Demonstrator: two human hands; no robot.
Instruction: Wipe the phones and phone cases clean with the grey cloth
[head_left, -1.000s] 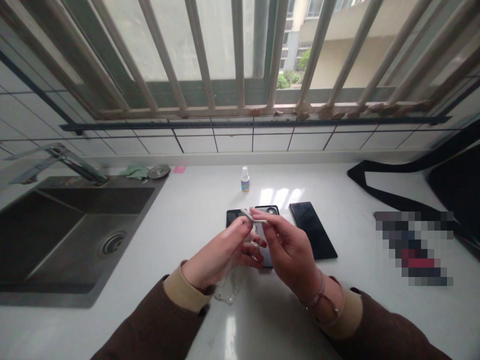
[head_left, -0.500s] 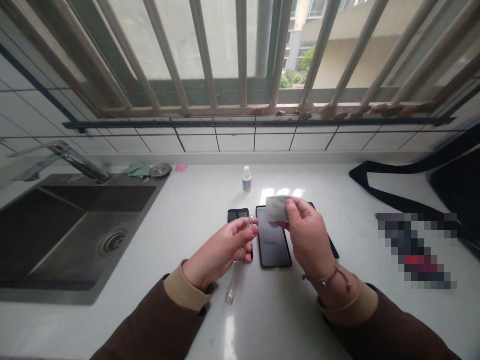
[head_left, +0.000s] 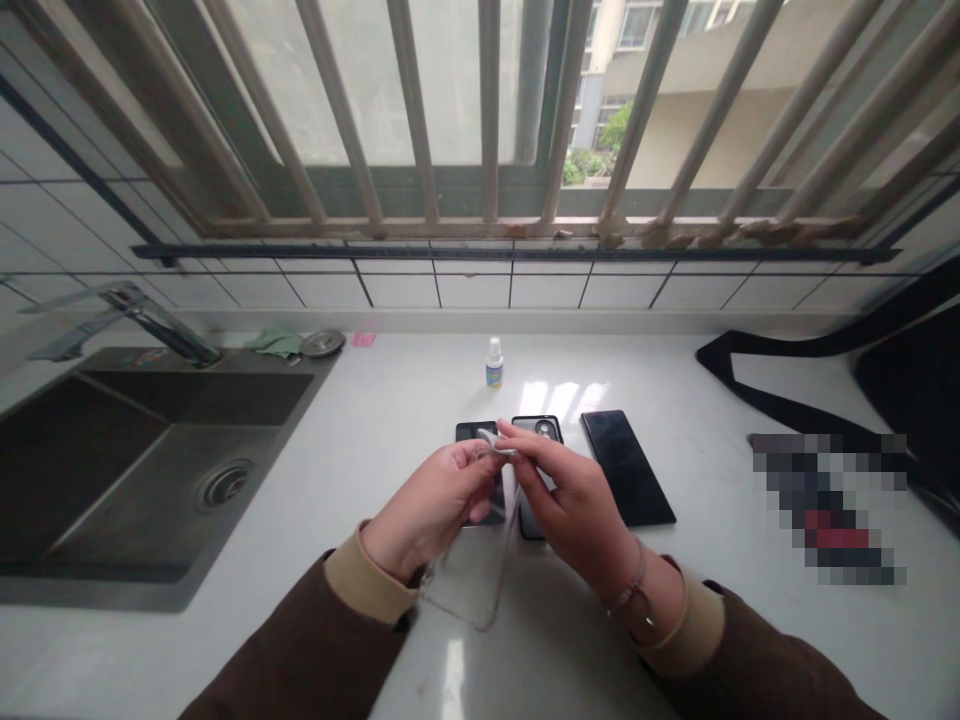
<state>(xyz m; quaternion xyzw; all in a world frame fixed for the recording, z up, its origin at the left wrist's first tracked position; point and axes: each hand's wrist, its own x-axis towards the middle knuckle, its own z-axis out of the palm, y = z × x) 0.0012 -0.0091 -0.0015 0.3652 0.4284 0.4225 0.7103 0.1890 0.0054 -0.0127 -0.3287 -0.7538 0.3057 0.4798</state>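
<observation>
My left hand [head_left: 431, 500] is closed on the upper edge of a clear phone case [head_left: 472, 580], which hangs tilted over the counter. A small grey cloth [head_left: 491, 438] is pinched in the fingers of my right hand [head_left: 574, 495] and pressed against the top of the case. Below the hands lie a dark phone [head_left: 472, 431], partly hidden by my left hand, and a second phone [head_left: 535, 524] with camera lenses at its top. Further right, a black phone [head_left: 630, 470] lies flat. A small white spray bottle [head_left: 493, 365] stands upright behind them.
A sink [head_left: 172, 590] with a chrome faucet [head_left: 161, 325] is at the left. By its back edge are a green cloth [head_left: 277, 343], a metal strainer lid [head_left: 322, 343] and a pink slip [head_left: 364, 340]. At the right lie a black strap [head_left: 772, 345] and a pixelated object [head_left: 832, 510].
My right hand has brought the cloth left and down onto the case. The case has turned from edge-on to show its broad side. More of the right-hand phone now shows.
</observation>
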